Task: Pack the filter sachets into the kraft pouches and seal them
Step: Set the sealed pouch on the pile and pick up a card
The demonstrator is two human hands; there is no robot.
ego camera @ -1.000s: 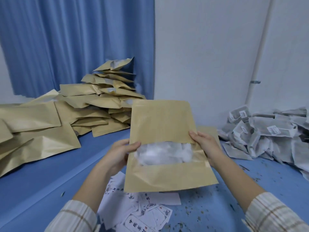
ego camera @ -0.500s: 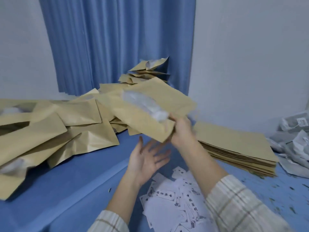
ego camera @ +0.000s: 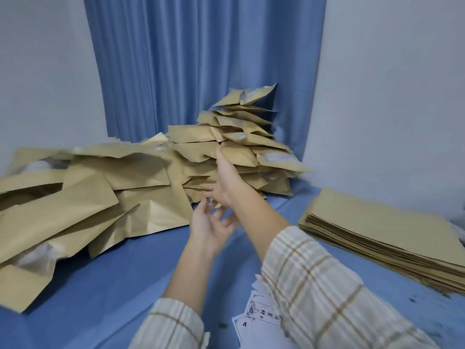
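**Over the blue table: both hands empty at the pouch heap**

Nearest the camera, printed paper slips [ego camera: 254, 321] lie on the blue table [ego camera: 105, 285] under the right plaid sleeve [ego camera: 314, 285]; their count is unclear.

Left hand [ego camera: 210, 226]: palm up, fingers [ego camera: 224, 224] spread and loosely curled, holding nothing.

Right hand [ego camera: 225, 178]: just beyond, stretched out flat, fingers apart, holding nothing. Fingertips blurred, at the edge of the filled kraft pouches [ego camera: 141, 172]; whether they touch, cannot tell.

Filled pouches: one loose heap, spreading left from both hands and rising behind the right hand against the blue curtain [ego camera: 201, 66]. Far too many, overlapping, to count. Pale sachets show through some windows.

Right side, well apart from the hands: one neat stack of flat empty pouches [ego camera: 377, 230]. Sheets uncountable.
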